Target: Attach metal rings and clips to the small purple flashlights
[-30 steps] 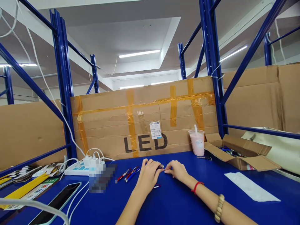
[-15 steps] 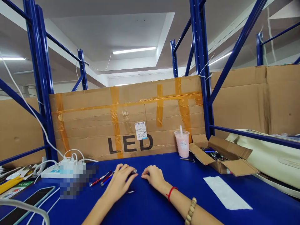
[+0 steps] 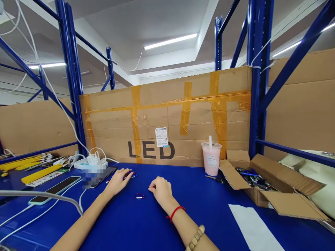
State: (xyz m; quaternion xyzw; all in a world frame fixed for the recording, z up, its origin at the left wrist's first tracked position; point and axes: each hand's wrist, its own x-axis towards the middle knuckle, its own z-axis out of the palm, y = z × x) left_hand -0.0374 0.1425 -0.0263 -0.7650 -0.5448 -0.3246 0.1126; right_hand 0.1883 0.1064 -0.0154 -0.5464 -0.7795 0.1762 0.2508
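Note:
My left hand point(image 3: 119, 182) lies low over several pens point(image 3: 133, 175) on the blue tabletop, its fingers stretched forward and apart. Their red and blue barrels show only in part, since the hand covers the rest. To the right, my right hand point(image 3: 161, 190) rests on the table with its fingers curled under and closed. Whatever its fingertips hold, if anything, is hidden. Between the two hands, nearer to me, lies a short shiny purple piece point(image 3: 139, 196), too small to name surely.
A pink drink cup point(image 3: 211, 160) with a straw stands by the cardboard wall point(image 3: 110, 132). At right are an open carton point(image 3: 258, 197) of pen-like parts and white paper point(image 3: 252, 223). A power strip point(image 3: 90, 165), phone point(image 3: 56, 190) and white cables lie left.
The view has turned left. My left hand has moved away from my right hand and onto the pens; the gap between the hands is wider. My right hand stays curled.

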